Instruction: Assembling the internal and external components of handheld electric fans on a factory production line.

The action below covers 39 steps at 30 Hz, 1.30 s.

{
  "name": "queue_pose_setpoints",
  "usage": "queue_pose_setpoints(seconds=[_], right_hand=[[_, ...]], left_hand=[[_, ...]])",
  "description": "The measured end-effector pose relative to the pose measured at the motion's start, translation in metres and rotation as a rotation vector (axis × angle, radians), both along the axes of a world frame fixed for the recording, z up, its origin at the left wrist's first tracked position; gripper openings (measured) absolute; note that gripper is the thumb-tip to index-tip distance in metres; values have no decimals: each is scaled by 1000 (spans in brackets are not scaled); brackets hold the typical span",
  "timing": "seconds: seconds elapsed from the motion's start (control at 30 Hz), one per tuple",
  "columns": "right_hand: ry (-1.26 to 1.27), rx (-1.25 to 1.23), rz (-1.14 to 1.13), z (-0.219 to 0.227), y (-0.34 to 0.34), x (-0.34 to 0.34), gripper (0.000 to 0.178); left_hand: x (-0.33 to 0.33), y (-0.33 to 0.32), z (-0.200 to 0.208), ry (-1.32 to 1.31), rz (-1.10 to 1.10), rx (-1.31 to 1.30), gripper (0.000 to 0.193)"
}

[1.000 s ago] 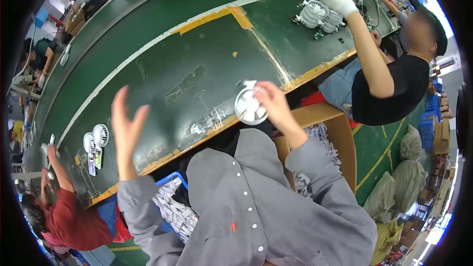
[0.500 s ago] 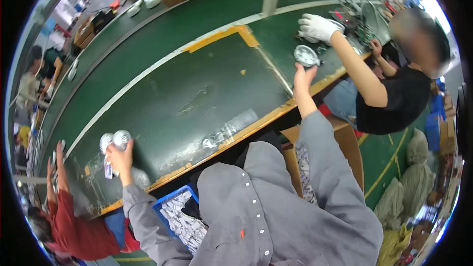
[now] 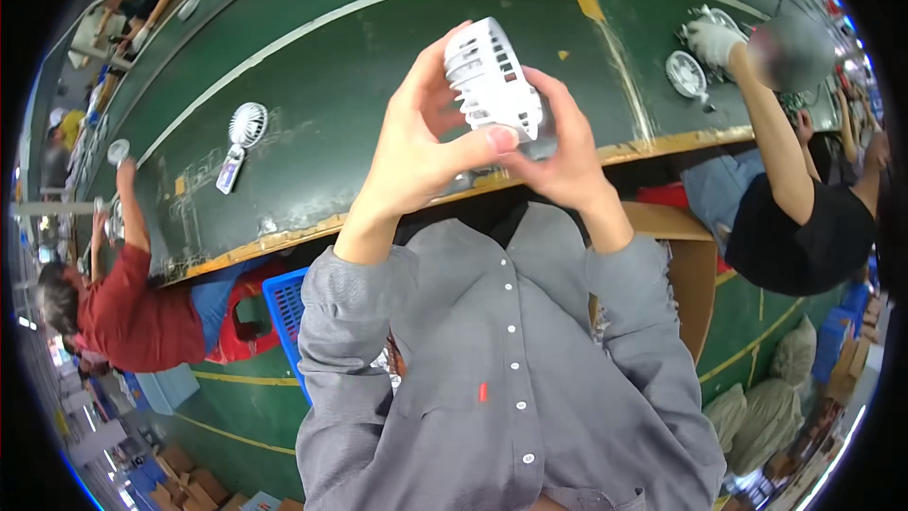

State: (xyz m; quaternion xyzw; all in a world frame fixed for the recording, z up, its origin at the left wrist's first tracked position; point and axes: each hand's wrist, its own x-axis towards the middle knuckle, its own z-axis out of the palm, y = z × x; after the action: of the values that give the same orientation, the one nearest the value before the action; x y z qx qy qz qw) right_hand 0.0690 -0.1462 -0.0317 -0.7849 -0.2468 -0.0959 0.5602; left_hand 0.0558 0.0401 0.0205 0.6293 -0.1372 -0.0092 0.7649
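In front of my chest, above the bench edge, I hold a small white fan with a ribbed round cage, turned side-on. My left hand grips it from the left, thumb pressed along its lower side. My right hand is curled around its right and lower side. Whether it has a handle is hidden by my hands. To the left on the bench lies another handheld fan, with a round white head and a short handle. A third white fan lies at the right.
A green workbench with a worn wooden edge runs across. On the right a co-worker's white-gloved hand is among fan parts. A person in red works at the left. A blue crate and a cardboard box stand below the bench.
Both hands have come from opposite ends of the bench to the middle, now together on one fan. One fan stays behind at the left, and the right-hand one lies released. The view has shifted.
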Motion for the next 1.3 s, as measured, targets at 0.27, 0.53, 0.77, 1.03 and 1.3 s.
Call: queue_pose_setpoints(seconds=[0.27, 0.53, 0.77, 1.03, 1.3], right_hand=[[490, 613, 221, 16, -50, -33, 45], [486, 679, 13, 12, -52, -38, 46], [575, 720, 61, 4, -52, -46, 45], [616, 683, 63, -20, -46, -50, 44], [470, 508, -106, -26, -33, -51, 40]], left_hand=[[-44, -52, -33, 284, 87, -625, 83], [-63, -87, -43, 372, 276, -698, 78], [-75, -96, -52, 288, 375, -659, 87], [-80, -105, -66, 197, 505, -588, 85], [-94, -107, -62, 29, 628, -522, 102]])
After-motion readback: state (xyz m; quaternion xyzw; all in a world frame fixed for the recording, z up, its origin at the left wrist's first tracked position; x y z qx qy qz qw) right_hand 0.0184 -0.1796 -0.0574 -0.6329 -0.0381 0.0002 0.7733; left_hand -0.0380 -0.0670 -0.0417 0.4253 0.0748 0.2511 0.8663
